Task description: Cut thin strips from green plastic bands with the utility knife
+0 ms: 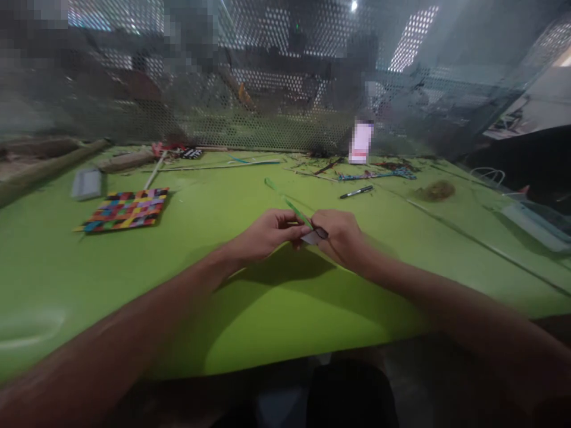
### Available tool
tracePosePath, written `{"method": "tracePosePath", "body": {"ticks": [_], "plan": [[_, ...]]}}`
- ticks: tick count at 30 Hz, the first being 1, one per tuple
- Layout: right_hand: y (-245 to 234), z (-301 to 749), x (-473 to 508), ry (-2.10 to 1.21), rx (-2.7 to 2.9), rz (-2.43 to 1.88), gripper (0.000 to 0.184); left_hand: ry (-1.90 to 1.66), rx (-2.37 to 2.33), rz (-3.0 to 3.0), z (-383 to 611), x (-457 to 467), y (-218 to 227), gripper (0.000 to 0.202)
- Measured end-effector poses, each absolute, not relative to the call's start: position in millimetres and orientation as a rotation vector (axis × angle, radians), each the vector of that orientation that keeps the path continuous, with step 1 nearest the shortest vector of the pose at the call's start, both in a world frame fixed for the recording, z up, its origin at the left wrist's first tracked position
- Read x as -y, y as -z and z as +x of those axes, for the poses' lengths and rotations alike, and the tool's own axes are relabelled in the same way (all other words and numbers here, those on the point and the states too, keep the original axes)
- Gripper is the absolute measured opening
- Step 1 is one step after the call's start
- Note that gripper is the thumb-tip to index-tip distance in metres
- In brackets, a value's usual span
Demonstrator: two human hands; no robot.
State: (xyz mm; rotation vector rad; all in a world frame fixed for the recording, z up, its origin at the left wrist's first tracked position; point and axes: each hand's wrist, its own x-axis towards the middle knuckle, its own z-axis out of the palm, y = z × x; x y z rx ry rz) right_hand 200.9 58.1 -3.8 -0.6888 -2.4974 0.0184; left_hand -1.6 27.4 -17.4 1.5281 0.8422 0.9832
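Note:
My left hand is closed in a pinch on a thin green strip, just above the table's near half. The strip's free end curls away from me, up and to the left. Close beside it, my right hand is closed around a small tool with a dark end and a pale, flat, blade-like part. The tool's exact kind is hard to make out. Both hands nearly touch where strip and tool meet, and my fingers hide part of each.
A woven multicoloured mat lies left on the green table, by a grey block. Behind my hands are a pen, blue braided strips and sticks. A brown clump and a clear container sit right. Perforated mesh bounds the back.

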Motion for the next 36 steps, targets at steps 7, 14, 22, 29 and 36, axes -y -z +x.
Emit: {"method": "tracePosePath", "body": {"ticks": [7, 14, 22, 29, 36], "plan": [[6.9, 198.8, -54.7, 0.111, 2.470, -0.675, 0.021, -0.993, -0.796, 1.491, 1.4, -18.3, 11.6, 0.024], [6.3, 197.3, -52.6, 0.041, 2.475, -0.694, 0.020, -0.977, -0.727, 1.426, 0.3, -11.2, 12.3, 0.017], [2.9, 195.5, -50.1, 0.047, 2.479, -0.680, 0.021, -0.979, -0.578, 1.319, -1.2, -12.4, 14.3, 0.013], [4.6, 195.2, -50.3, 0.077, 2.459, -0.649, 0.019, -0.979, -0.521, 1.236, -1.2, -13.5, 14.2, 0.013], [6.1, 196.9, -49.8, 0.019, 2.439, -0.617, 0.018, -0.983, -0.524, 1.244, -1.2, -13.5, 15.0, 0.013]]}}
